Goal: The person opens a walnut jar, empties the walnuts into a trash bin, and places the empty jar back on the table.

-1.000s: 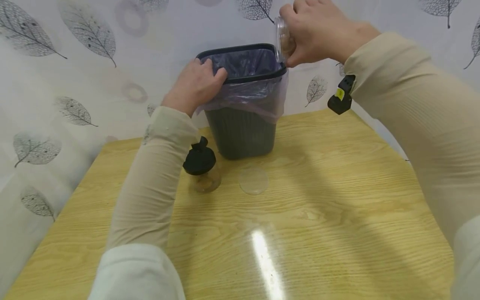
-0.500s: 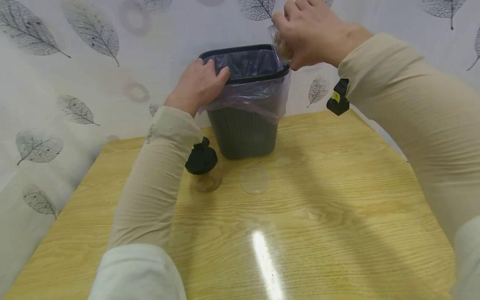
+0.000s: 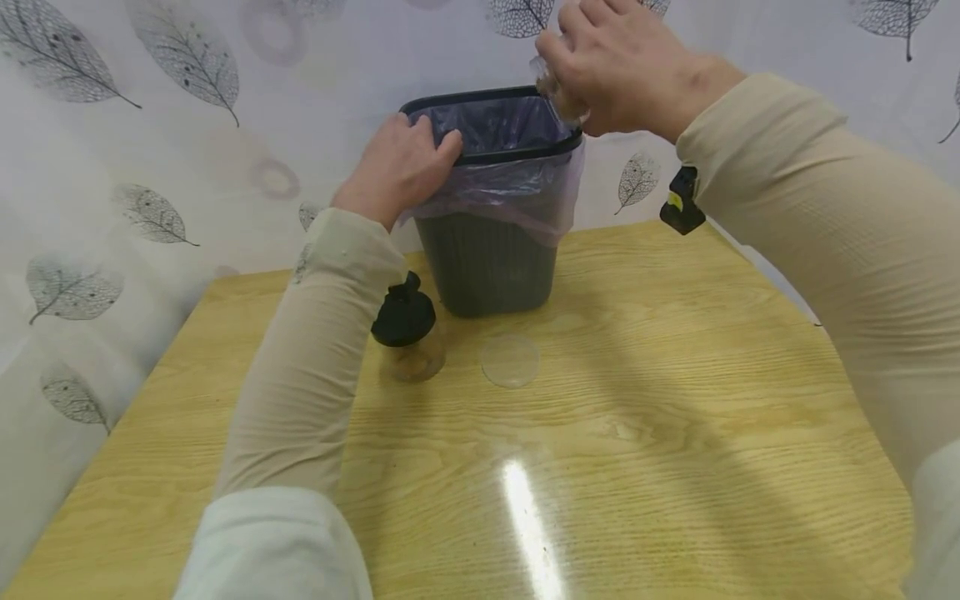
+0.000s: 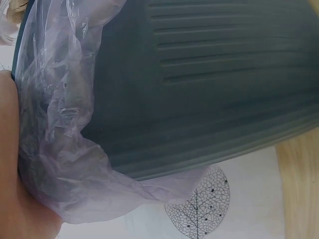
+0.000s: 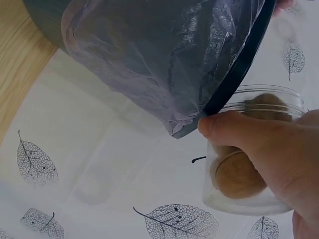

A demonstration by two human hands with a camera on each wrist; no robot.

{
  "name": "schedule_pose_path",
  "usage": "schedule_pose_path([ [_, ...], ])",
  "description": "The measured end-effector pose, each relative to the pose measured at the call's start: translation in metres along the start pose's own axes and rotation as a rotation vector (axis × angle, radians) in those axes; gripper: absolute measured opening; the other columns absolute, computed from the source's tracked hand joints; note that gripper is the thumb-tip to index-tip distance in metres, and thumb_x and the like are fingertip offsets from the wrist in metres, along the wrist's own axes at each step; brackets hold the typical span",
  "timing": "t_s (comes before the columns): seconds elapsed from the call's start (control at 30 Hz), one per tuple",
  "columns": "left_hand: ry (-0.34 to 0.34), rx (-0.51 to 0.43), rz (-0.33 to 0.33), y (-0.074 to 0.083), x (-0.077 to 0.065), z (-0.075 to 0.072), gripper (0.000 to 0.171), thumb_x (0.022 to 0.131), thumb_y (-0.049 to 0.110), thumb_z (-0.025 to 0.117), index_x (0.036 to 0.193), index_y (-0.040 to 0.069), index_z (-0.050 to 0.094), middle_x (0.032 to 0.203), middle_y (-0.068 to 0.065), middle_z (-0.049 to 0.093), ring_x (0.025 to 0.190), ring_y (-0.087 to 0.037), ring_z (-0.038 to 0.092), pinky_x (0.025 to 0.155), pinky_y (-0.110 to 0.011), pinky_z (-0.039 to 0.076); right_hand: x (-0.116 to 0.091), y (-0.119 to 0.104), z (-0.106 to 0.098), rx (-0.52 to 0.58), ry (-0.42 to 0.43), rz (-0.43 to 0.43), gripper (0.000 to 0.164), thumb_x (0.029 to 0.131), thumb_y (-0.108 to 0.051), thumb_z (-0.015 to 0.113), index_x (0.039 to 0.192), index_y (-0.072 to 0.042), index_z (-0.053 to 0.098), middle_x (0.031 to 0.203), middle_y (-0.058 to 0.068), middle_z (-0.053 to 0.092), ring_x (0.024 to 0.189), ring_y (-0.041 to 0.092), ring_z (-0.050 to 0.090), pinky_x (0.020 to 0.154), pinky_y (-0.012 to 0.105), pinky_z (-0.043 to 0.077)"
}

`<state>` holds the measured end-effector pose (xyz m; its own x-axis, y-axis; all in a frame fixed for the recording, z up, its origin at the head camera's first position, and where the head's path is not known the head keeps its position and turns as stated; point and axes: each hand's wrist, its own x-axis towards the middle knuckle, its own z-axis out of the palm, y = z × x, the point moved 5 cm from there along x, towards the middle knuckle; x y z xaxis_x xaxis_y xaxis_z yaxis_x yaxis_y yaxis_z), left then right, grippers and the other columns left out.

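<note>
Gripping a clear jar (image 5: 234, 201) are right fingers (image 3: 572, 25); left fingers (image 3: 423, 130) clasp the bin rim (image 3: 517, 155).

You can read no text; the yellow label (image 3: 676, 201) on the black device (image 3: 684, 218) at your right sleeve (image 3: 757, 150) is too small.

A pale, leaf-printed wall covering (image 3: 352, 50) backs a wood-grained tabletop (image 3: 637, 500) bearing a bright streak of light (image 3: 531, 533).
</note>
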<state>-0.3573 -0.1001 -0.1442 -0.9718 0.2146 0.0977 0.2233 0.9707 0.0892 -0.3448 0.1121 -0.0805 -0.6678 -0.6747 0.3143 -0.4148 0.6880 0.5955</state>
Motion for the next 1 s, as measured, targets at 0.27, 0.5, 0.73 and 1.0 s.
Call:
schedule_pose_path([
  [0.27,0.000,0.005,-0.006,0.002,0.000,0.000,0.079,0.101,0.053,0.004,0.157,-0.003,0.010,0.164,-0.022,0.014,0.153,-0.036,0.015,0.126,-0.045,0.012,0.000,-0.002,0.000,-0.025,0.013,-0.019,0.086,0.077,-0.017,0.081,0.142,0.008,0.032,0.131,0.035,0.042,0.124,0.047,0.038,0.116,0.055,0.027],
  [0.5,-0.001,-0.003,0.002,0.000,0.000,-0.001,0.080,0.101,0.054,0.005,0.157,-0.004,0.012,0.163,-0.024,0.016,0.152,-0.036,0.016,0.126,-0.045,0.012,0.002,-0.005,-0.005,-0.075,0.021,-0.054,0.090,0.073,-0.015,0.084,0.142,0.007,0.032,0.131,0.036,0.042,0.122,0.047,0.039,0.115,0.055,0.028],
  [0.73,0.008,0.004,0.018,-0.001,-0.001,-0.002,0.080,0.102,0.054,0.005,0.156,-0.005,0.015,0.161,-0.026,0.019,0.150,-0.038,0.020,0.125,-0.047,0.015,0.002,-0.010,-0.008,-0.109,0.023,-0.078,0.087,0.073,-0.013,0.083,0.141,0.005,0.032,0.131,0.036,0.042,0.123,0.047,0.039,0.115,0.055,0.029],
  [1.0,-0.009,0.009,-0.005,-0.002,0.000,0.000,0.082,0.101,0.056,0.005,0.157,-0.003,0.006,0.164,-0.025,0.010,0.153,-0.036,0.011,0.126,-0.046,0.011,0.003,-0.016,-0.009,-0.163,0.050,-0.089,0.087,0.073,-0.014,0.084,0.141,0.005,0.032,0.130,0.037,0.044,0.122,0.048,0.041,0.116,0.055,0.029],
])
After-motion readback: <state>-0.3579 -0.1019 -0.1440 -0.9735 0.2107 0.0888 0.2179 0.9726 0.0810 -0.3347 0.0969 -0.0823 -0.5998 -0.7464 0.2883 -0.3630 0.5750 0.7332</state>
